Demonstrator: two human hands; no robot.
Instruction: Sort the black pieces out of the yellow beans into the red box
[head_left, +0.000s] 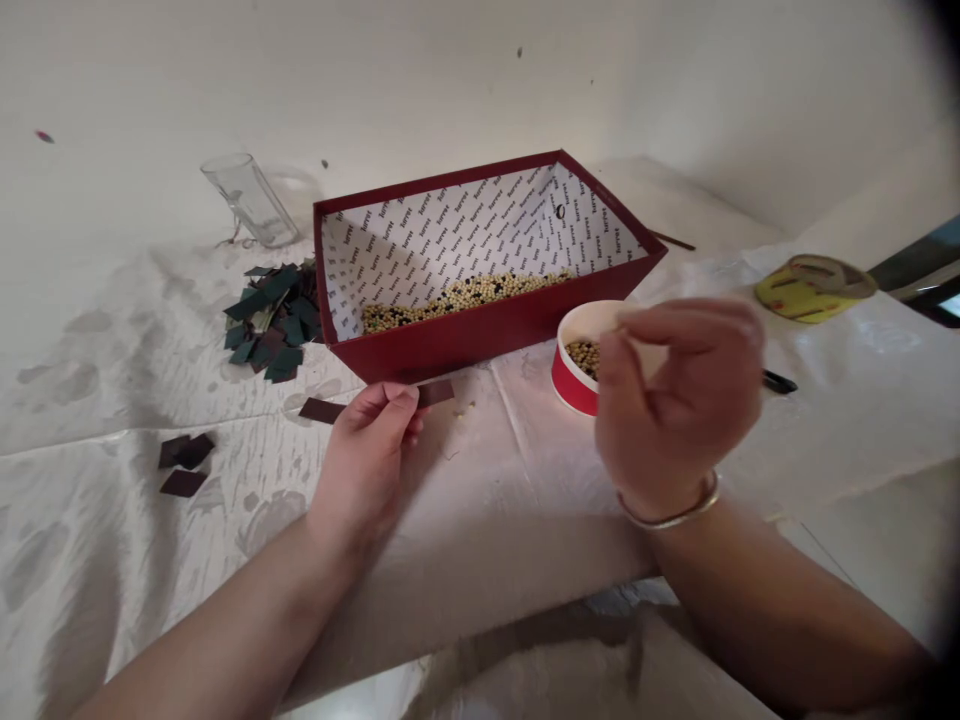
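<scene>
My left hand [367, 440] pinches a narrow dark brown strip [436, 393] between thumb and fingers, and the strip sticks out on both sides. Over the right side of a red-and-white paper cup [573, 388], my right hand [679, 400] is closed in a pinch. Whatever its fingertips hold is too small to make out. Small tan and dark beads [583, 358] lie inside the cup, partly hidden by that hand. Behind both hands stands a dark red box [450, 345] with a printed white lining and similar beads [480, 295] along its bottom.
A heap of dark green and brown cut pieces [274, 320] lies left of the box, below a clear glass [259, 205]. Three dark pieces [186, 462] sit farther left. At right are a roll of yellow tape [810, 290] and a black pen-like object [780, 382]. Wrinkled sheeting [525, 480] covers the table.
</scene>
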